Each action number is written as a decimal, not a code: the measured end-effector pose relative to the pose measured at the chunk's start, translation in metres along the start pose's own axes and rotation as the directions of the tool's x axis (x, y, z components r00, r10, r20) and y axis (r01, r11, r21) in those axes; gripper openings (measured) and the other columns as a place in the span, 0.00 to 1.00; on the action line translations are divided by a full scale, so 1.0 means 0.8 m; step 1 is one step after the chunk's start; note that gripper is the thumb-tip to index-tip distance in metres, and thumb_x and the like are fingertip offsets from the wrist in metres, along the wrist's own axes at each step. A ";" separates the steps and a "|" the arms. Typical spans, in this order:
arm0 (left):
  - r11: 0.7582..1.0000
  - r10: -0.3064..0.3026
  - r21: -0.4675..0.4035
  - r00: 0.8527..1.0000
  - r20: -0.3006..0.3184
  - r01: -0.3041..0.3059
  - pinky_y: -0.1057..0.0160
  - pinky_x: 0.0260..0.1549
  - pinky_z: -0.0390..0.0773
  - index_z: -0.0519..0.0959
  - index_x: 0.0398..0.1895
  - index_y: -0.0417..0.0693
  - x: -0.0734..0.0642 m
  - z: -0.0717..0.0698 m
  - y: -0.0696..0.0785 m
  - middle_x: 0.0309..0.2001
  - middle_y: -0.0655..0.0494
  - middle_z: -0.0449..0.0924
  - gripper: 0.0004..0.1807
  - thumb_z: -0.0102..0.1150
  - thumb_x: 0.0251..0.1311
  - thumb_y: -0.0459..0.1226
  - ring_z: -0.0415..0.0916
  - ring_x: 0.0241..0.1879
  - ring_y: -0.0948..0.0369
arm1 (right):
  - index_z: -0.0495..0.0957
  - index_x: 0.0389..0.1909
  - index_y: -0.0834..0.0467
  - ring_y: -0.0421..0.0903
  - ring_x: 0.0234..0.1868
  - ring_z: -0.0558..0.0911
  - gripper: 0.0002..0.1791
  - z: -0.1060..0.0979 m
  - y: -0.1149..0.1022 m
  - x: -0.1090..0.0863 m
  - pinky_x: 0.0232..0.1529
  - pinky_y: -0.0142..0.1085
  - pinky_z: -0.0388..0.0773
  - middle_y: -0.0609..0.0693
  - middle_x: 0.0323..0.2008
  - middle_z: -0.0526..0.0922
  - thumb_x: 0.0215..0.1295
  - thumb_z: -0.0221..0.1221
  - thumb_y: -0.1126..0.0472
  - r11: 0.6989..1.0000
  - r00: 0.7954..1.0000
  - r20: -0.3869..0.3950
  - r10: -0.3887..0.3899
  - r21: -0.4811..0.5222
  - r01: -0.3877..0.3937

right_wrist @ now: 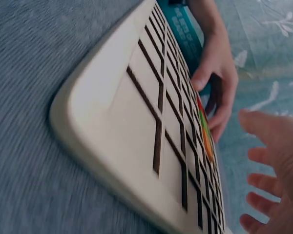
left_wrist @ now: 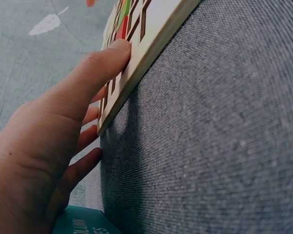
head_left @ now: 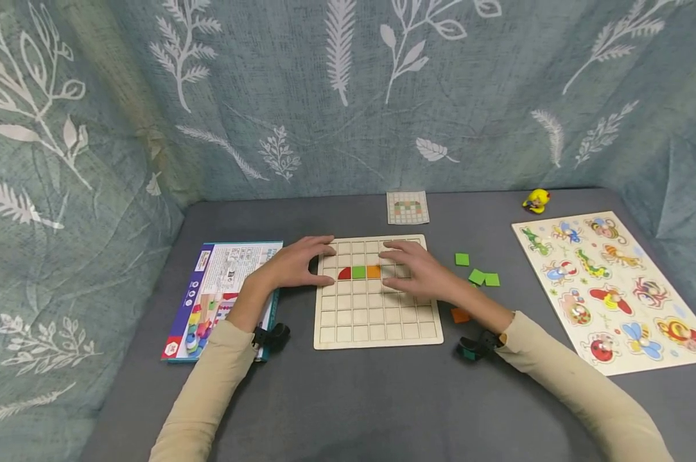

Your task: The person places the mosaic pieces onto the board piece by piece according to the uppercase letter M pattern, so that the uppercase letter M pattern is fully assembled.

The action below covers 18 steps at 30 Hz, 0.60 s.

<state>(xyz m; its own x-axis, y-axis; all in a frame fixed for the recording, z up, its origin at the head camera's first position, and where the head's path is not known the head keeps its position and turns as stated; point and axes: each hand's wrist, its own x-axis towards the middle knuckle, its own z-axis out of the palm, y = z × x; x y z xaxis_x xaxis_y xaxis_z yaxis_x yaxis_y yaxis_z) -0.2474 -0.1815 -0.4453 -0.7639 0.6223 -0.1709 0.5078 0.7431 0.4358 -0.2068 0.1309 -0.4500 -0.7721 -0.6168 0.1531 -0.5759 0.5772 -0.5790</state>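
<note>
A wooden grid board (head_left: 378,338) lies flat on the table. In one of its rows sit a red rounded piece (head_left: 345,274), a green square (head_left: 359,273) and an orange piece (head_left: 374,272), side by side. My left hand (head_left: 293,263) is at the board's left edge, thumb on the rim and fingers spread; the left wrist view shows the thumb (left_wrist: 110,56) on the wood. Over the right part of the board my right hand (head_left: 414,269) hovers with fingers apart, holding nothing. The right wrist view shows its fingers (right_wrist: 263,183) raised off the grid.
Loose green squares (head_left: 492,280) and an orange piece (head_left: 460,315) lie right of the board. A pattern card (head_left: 408,219) is behind it. A box (head_left: 177,321) stands left, an insect puzzle board (head_left: 562,308) right, with a yellow toy (head_left: 537,200) behind.
</note>
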 end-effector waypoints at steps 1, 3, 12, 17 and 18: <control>1.000 -0.001 -0.002 1.000 -0.001 0.001 0.41 0.68 0.61 0.71 0.66 0.53 -0.001 0.000 0.000 0.76 0.53 0.54 0.37 0.64 0.55 0.58 0.50 0.76 0.48 | 0.72 0.64 0.60 0.60 0.70 0.65 0.30 -0.003 0.002 -0.002 0.67 0.59 0.64 0.61 0.69 0.67 0.63 0.64 0.52 1.000 1.000 -0.001 0.002 -0.012 -0.002; 1.000 0.000 -0.004 1.000 -0.006 0.000 0.41 0.68 0.61 0.71 0.66 0.53 -0.001 0.000 0.000 0.76 0.53 0.55 0.37 0.65 0.55 0.58 0.50 0.76 0.48 | 0.68 0.68 0.59 0.60 0.71 0.63 0.35 -0.009 0.005 -0.006 0.68 0.61 0.60 0.60 0.70 0.65 0.63 0.64 0.50 0.999 1.000 0.002 0.011 -0.040 -0.011; 1.000 -0.006 -0.005 1.000 -0.005 0.006 0.42 0.67 0.63 0.71 0.66 0.52 0.000 0.000 0.000 0.76 0.53 0.55 0.38 0.65 0.55 0.58 0.52 0.75 0.49 | 0.58 0.74 0.56 0.60 0.73 0.59 0.45 -0.033 0.027 -0.033 0.69 0.63 0.56 0.58 0.73 0.61 0.60 0.65 0.43 0.989 0.996 0.014 0.093 -0.117 -0.091; 1.000 -0.003 -0.015 1.000 0.004 0.003 0.42 0.67 0.63 0.71 0.66 0.52 -0.002 0.000 0.002 0.76 0.53 0.55 0.37 0.65 0.56 0.57 0.52 0.75 0.49 | 0.62 0.72 0.60 0.63 0.71 0.61 0.43 -0.047 0.041 -0.047 0.68 0.62 0.59 0.61 0.72 0.61 0.59 0.67 0.48 0.986 0.989 0.011 0.150 -0.068 -0.149; 1.000 -0.003 -0.018 1.000 0.005 0.003 0.42 0.67 0.63 0.71 0.66 0.52 -0.003 0.000 0.002 0.76 0.53 0.55 0.37 0.64 0.56 0.57 0.52 0.75 0.49 | 0.62 0.71 0.60 0.63 0.71 0.61 0.43 -0.051 0.044 -0.050 0.67 0.62 0.60 0.62 0.71 0.61 0.59 0.67 0.49 0.986 0.987 0.010 0.159 -0.050 -0.159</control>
<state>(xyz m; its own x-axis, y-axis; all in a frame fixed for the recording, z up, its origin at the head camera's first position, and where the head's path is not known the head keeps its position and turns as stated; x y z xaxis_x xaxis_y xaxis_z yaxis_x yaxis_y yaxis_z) -0.2450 -0.1818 -0.4443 -0.7632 0.6215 -0.1766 0.4984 0.7403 0.4511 -0.2074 0.1976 -0.4443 -0.8512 -0.5224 0.0504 -0.4588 0.6940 -0.5549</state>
